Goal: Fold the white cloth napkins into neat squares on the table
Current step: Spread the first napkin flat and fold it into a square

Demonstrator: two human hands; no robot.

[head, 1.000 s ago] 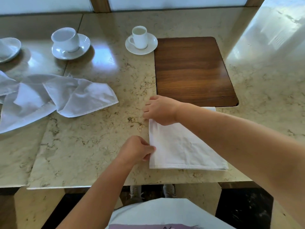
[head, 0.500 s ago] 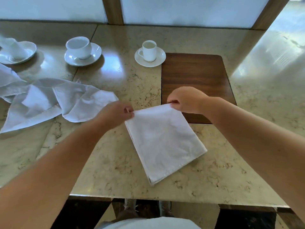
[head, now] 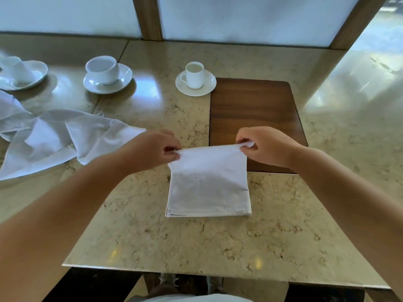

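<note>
Head view, looking down across a beige marble table. A folded white napkin lies near the middle of the table, its near edge flat on the stone, layered hems visible along that edge. Its far edge is lifted off the surface and stretched taut between both hands.

Left hand: fingers curled, thumb and fingertips pinching the far left corner of the napkin. Right hand: fingers curled, pinching the far right corner, a small bunch of cloth showing at the fingertips. Both forearms reach in from the near corners of the frame.

The napkin's far right part overlaps the near edge of a dark wooden placemat, which lies flat on the table behind it.

To the left, a heap of loose white napkins lies crumpled and unfolded, spreading out of frame at the left edge.

Further back: a small white cup on a saucer just touching the placemat's far left corner; a wider white cup on a saucer to its left; a third cup and saucer at the far left, blurred, the cup appearing tilted.

Frosted panels with wooden posts back the table
</note>
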